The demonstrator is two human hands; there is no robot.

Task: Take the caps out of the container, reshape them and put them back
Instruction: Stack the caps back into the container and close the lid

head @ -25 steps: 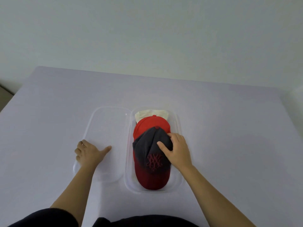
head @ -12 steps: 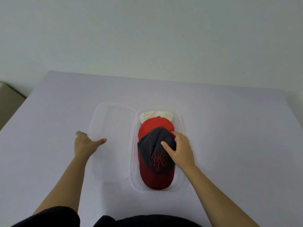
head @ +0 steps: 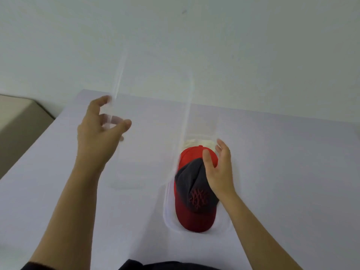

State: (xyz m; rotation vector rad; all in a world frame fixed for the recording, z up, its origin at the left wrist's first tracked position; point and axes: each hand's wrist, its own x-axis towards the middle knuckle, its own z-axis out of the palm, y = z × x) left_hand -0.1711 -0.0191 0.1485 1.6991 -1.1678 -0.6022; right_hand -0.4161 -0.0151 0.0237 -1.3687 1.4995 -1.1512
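Head-camera view: a person's left hand (head: 93, 133) grips a clear lid (head: 152, 114) by its blurred edge, thumb and curled fingers pinching it, and holds it tilted up above the lavender table (head: 282, 172). The right hand (head: 218, 172), fingers straight and loosely spread, is over 3 stacked caps in the clear container (head: 167, 217) on the table. They are a grey cap (head: 194, 184) with red brim and logo on top, a red cap (head: 189, 152) beneath, and a cream cap (head: 194, 142) at the far end. Whether the palm touches them cannot be told.
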